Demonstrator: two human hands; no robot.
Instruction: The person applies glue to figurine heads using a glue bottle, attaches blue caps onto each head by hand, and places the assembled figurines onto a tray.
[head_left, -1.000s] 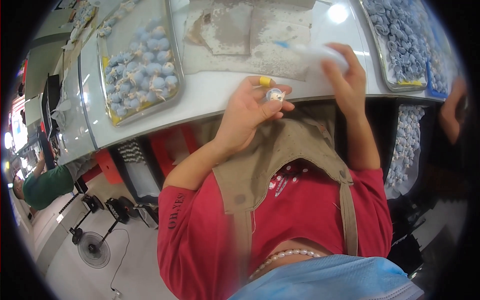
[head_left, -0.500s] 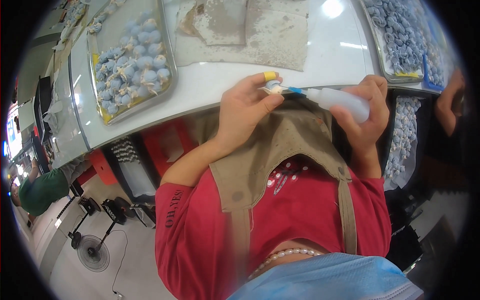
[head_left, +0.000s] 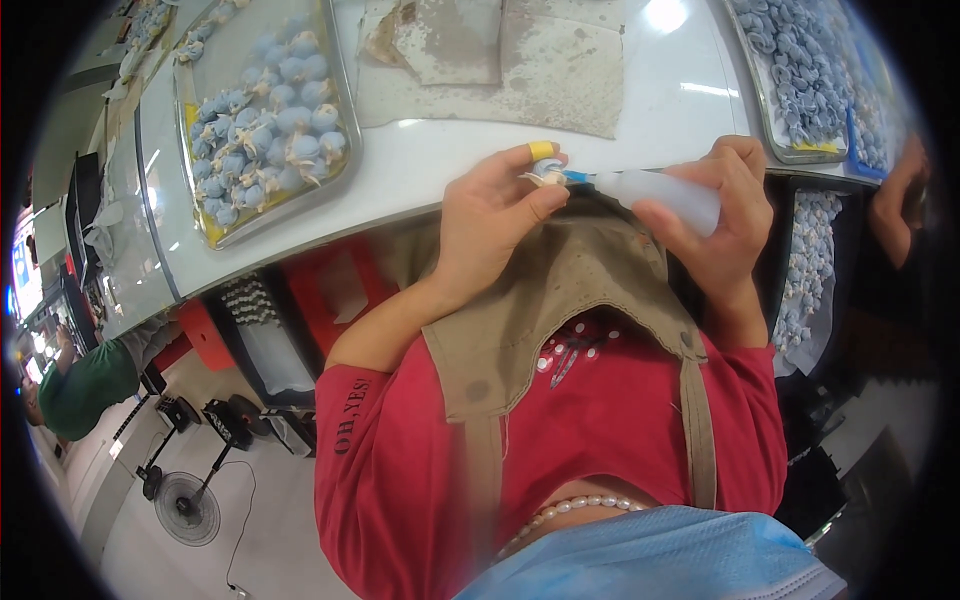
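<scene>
My left hand (head_left: 495,215) pinches a small pale round piece (head_left: 545,175) between thumb and fingers; one fingertip wears a yellow cap. My right hand (head_left: 725,205) grips a translucent white squeeze bottle (head_left: 665,193) whose blue nozzle touches the small piece. Both hands are held over the near edge of the white table (head_left: 440,165), above my tan apron.
A metal tray (head_left: 345,120) of several blue round pieces lies at the left of the table. Another tray (head_left: 770,140) of blue pieces sits at the right. Stained grey cloths (head_left: 520,60) lie in the middle. Another person's hand (head_left: 900,200) shows at the far right. A fan (head_left: 185,505) stands on the floor.
My right hand brought the bottle from the table down to my left hand, and its nozzle now meets the small piece. Both hands drew toward my body.
</scene>
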